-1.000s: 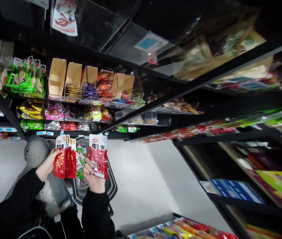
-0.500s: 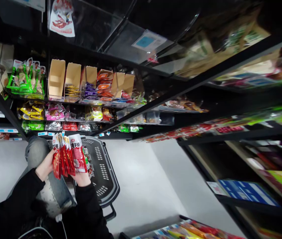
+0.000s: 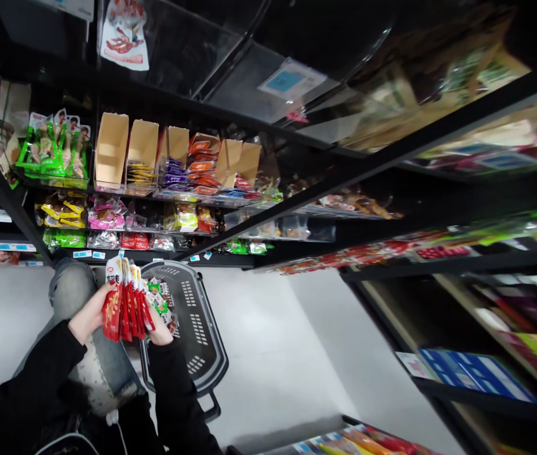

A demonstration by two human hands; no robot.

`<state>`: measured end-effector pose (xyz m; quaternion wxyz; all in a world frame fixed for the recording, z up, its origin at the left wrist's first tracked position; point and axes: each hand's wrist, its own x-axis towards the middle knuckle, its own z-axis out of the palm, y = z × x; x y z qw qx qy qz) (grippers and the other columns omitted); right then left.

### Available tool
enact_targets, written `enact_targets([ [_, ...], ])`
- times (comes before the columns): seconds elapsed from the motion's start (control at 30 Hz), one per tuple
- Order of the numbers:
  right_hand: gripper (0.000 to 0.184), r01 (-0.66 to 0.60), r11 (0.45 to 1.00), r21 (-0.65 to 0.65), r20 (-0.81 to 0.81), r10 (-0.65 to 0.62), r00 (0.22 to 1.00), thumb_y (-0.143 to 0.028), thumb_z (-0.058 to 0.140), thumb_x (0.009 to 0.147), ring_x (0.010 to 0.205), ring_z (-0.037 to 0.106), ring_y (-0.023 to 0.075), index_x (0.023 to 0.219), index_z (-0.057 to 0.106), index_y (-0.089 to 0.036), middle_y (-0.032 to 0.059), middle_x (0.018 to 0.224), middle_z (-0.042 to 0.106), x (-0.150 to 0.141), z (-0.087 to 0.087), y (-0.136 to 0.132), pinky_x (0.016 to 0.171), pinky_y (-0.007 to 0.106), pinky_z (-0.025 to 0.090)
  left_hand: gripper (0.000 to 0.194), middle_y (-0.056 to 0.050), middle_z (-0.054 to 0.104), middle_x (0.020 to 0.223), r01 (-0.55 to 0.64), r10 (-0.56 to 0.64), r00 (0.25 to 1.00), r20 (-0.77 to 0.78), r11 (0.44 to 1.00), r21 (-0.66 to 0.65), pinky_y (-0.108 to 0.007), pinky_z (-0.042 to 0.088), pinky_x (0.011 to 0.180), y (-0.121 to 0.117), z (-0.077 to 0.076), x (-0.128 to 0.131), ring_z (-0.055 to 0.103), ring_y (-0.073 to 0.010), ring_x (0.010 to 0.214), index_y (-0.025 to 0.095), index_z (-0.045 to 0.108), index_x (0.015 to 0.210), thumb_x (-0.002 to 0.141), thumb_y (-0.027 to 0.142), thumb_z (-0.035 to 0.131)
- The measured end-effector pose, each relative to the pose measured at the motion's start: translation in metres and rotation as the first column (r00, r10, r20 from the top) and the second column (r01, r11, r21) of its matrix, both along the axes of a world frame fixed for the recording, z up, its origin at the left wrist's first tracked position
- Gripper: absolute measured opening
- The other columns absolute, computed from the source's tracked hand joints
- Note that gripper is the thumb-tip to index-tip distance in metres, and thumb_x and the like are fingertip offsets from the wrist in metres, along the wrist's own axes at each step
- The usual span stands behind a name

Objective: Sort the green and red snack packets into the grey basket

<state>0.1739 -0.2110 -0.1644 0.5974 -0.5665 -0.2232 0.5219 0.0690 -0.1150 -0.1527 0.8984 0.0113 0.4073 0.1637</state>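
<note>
Several red-and-white snack packets (image 3: pixel 128 303) stand upright side by side between my two hands, like a fanned stack. My left hand (image 3: pixel 92 313) grips the near-left packet, with a thumb over its upper edge. On the other side, my right hand (image 3: pixel 159 325) supports the stack from the right; its fingers are partly hidden behind the packets. Just right of the stack is a black shopping basket (image 3: pixel 209 328) on the floor, with some green-and-white packets (image 3: pixel 160 297) lying in its left part.
Black shelves (image 3: pixel 211 243) run across ahead, holding cardboard boxes (image 3: pixel 111 148) of small packets and green bags (image 3: pixel 54 151). More shelving (image 3: pixel 439 373) stands to the right. My bent knee (image 3: pixel 71 284) is left of the basket on the pale floor (image 3: pixel 268 328).
The rightmost packet, which faced outward before, now stands in line with the others. My right hand has closed in slightly, showing more of the green-and-white packets in the basket.
</note>
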Motion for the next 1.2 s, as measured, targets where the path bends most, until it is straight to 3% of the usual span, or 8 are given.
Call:
enact_targets([
  [0.27,0.021,0.011,0.984,-0.180,0.359,0.055,0.932,-0.041,0.059,0.069,0.067,0.056,0.0199,0.065,0.062,-0.020,0.0017,0.063,0.061,0.017,0.007,0.001,0.062,0.030,0.045,0.011,-0.006,0.069,0.065,-0.047,0.047,0.998,-0.038,0.999,0.020,-0.032,0.055,0.069,-0.001,0.006,0.004,0.068,-0.0180,0.062,0.012,0.060,0.080,0.080,0.018,0.051],
  [0.43,0.020,0.308,0.919,-0.247,0.705,-0.048,0.707,-0.036,0.050,0.077,0.054,0.046,0.0136,0.064,0.052,-0.020,-0.0023,0.055,0.052,0.024,0.054,-0.001,0.056,0.025,0.036,0.010,-0.004,0.069,0.067,-0.072,0.073,0.997,-0.005,0.991,0.112,-0.028,0.054,0.065,-0.001,-0.002,0.005,0.066,-0.0160,0.060,0.012,0.062,0.082,0.077,0.019,0.057],
  [0.57,0.021,0.084,0.974,-0.212,0.764,0.111,0.636,-0.040,0.059,0.074,0.055,0.046,0.0125,0.071,0.050,-0.021,-0.0024,0.061,0.054,-0.012,0.088,0.007,0.055,0.024,0.033,0.010,-0.002,0.067,0.059,-0.087,0.104,0.993,-0.047,0.959,0.269,-0.023,0.050,0.055,-0.003,-0.009,0.008,0.062,-0.0140,0.052,0.012,0.063,0.076,0.070,0.020,0.065],
  [0.67,0.018,0.157,0.949,-0.274,0.821,0.146,0.551,-0.031,0.064,0.069,0.051,0.041,0.0120,0.072,0.050,-0.022,-0.0037,0.057,0.048,-0.031,0.088,0.017,0.053,0.024,0.026,0.014,-0.003,0.068,0.061,-0.101,0.128,0.990,-0.054,0.932,0.347,-0.022,0.049,0.056,-0.005,-0.009,0.009,0.063,-0.0147,0.055,0.011,0.065,0.078,0.067,0.019,0.068],
  [0.87,0.003,0.076,0.962,-0.264,0.738,0.151,0.658,-0.023,0.053,0.074,0.048,0.037,0.0117,0.071,0.054,-0.021,-0.0056,0.051,0.040,-0.016,0.073,0.016,0.051,0.024,0.024,0.020,-0.008,0.071,0.075,-0.067,0.086,0.995,-0.050,0.949,0.308,-0.027,0.053,0.066,-0.008,-0.010,0.007,0.067,-0.0189,0.067,0.012,0.063,0.086,0.072,0.025,0.067],
  [0.97,0.013,0.126,0.960,-0.250,0.719,0.096,0.689,-0.026,0.049,0.077,0.051,0.041,0.0128,0.081,0.059,-0.020,-0.0039,0.054,0.046,-0.009,0.073,0.009,0.052,0.025,0.028,0.027,-0.011,0.072,0.080,-0.040,0.056,0.997,-0.046,0.956,0.290,-0.033,0.054,0.071,-0.009,-0.011,0.007,0.068,-0.0218,0.070,0.012,0.061,0.091,0.073,0.032,0.067],
  [1.1,0.015,0.226,0.961,-0.160,0.667,-0.064,0.742,-0.031,0.048,0.079,0.063,0.050,0.0157,0.080,0.058,-0.020,0.0007,0.067,0.057,-0.001,0.072,0.001,0.060,0.026,0.035,0.027,-0.010,0.072,0.078,-0.053,0.073,0.996,-0.058,0.951,0.304,-0.032,0.054,0.069,-0.009,-0.011,0.008,0.069,-0.0215,0.068,0.013,0.060,0.092,0.070,0.025,0.070],
  [1.2,0.014,0.302,0.948,-0.103,0.436,-0.230,0.870,-0.034,0.051,0.078,0.068,0.051,0.0156,0.077,0.054,-0.021,0.0009,0.074,0.059,0.009,0.069,-0.008,0.062,0.025,0.039,0.025,-0.008,0.072,0.077,-0.058,0.077,0.996,-0.054,0.953,0.296,-0.029,0.054,0.065,-0.009,-0.012,0.007,0.069,-0.0196,0.066,0.014,0.061,0.091,0.069,0.021,0.070],
])
